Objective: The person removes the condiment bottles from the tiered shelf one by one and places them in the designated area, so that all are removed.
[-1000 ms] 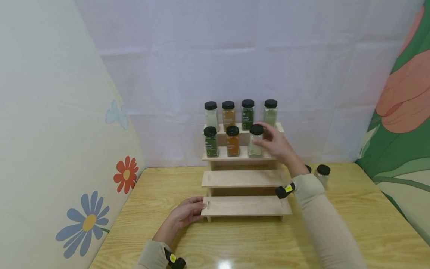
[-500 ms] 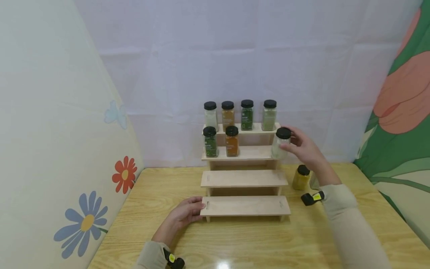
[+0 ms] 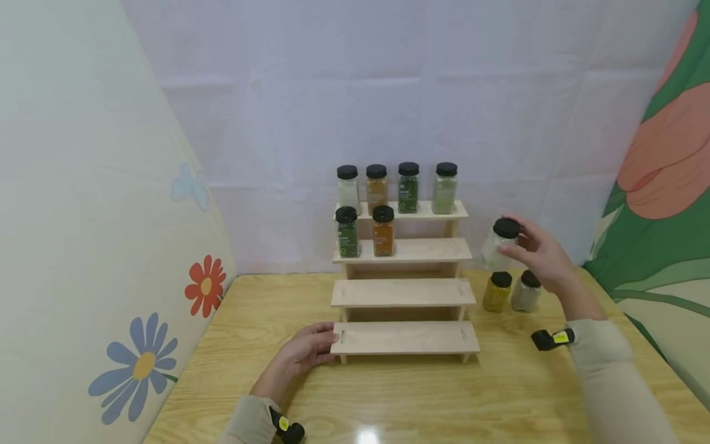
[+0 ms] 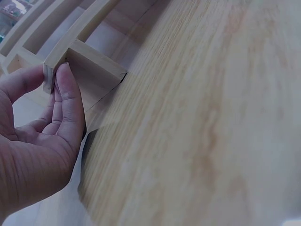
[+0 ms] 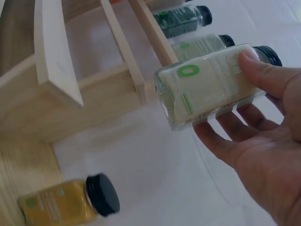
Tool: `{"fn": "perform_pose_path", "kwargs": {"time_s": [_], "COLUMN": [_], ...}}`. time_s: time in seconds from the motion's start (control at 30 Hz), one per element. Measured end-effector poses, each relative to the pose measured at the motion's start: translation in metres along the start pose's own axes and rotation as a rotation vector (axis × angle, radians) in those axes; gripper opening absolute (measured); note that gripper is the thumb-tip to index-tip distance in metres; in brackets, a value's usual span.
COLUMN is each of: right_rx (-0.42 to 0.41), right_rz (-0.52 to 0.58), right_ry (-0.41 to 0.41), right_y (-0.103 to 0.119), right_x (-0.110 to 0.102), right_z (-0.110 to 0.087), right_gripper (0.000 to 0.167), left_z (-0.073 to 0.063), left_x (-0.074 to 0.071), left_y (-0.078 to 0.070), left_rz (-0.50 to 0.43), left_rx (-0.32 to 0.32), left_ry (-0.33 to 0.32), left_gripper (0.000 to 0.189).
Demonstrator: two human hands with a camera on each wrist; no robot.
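My right hand [image 3: 540,256] grips a glass spice jar [image 3: 495,250] with a black lid and pale contents, held in the air right of the wooden rack. In the right wrist view the thumb lies across the label of this pale jar [image 5: 207,80], with the fingers beneath it. With thumb and fingers my left hand [image 3: 302,351] pinches the left end of the lowest step on the tiered rack [image 3: 405,339]. The left wrist view shows that step's end [image 4: 56,63] between thumb and forefinger.
Several jars line the top step, including a dark green jar [image 3: 408,191]. Another green jar [image 3: 347,234] and an orange jar [image 3: 383,234] stand one step lower. Right of the rack, a yellow jar [image 3: 497,293] and a greyish jar [image 3: 526,293] stand on the table [image 3: 410,394].
My right hand has taken the pale jar off the second step and carried it right, over the table jars. The left hand stays at the rack's lowest step.
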State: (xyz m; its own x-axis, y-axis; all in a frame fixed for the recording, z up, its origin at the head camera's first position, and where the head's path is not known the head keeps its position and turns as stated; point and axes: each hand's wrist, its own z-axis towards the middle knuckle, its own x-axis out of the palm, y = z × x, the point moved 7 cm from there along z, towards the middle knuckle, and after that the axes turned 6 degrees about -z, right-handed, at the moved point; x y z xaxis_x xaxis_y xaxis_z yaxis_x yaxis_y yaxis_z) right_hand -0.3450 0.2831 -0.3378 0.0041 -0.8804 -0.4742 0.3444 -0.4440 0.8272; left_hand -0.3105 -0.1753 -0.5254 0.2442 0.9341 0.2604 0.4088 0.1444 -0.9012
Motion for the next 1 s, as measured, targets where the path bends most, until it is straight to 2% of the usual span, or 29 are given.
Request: {"fn": "perform_pose_path", "kwargs": {"time_s": [0.1, 0.3, 0.67, 0.97, 1.0], "right_rx": [-0.015, 0.007, 0.079, 0.003, 0.004], "right_rz": [0.009, 0.04, 0.004, 0.139, 0.115], "right_ry": [-0.003, 0.013, -0.07, -0.093, -0.099], "right_y": [-0.007, -0.022, -0.058, -0.076, -0.078], "right_x": [-0.008, -0.024, -0.053, -0.065, -0.066], "right_z": [-0.008, -0.026, -0.053, -0.064, -0.065], "right_gripper": [0.065, 0.066, 0.068, 0.067, 0.067], "left_z": [0.0, 0.001, 0.003, 0.002, 0.002], "left_x": [0.0, 0.0, -0.003, -0.002, -0.002], "left_y": [-0.001, -0.001, 0.002, 0.002, 0.002], "left_rz": [-0.002, -0.005, -0.004, 0.003, 0.003], "left_rx": [0.005, 0.009, -0.006, 0.005, 0.008], "left_ry": [0.004, 0.006, -0.011, 0.004, 0.005], "left_gripper": [0.065, 0.065, 0.066, 0.066, 0.066]}}
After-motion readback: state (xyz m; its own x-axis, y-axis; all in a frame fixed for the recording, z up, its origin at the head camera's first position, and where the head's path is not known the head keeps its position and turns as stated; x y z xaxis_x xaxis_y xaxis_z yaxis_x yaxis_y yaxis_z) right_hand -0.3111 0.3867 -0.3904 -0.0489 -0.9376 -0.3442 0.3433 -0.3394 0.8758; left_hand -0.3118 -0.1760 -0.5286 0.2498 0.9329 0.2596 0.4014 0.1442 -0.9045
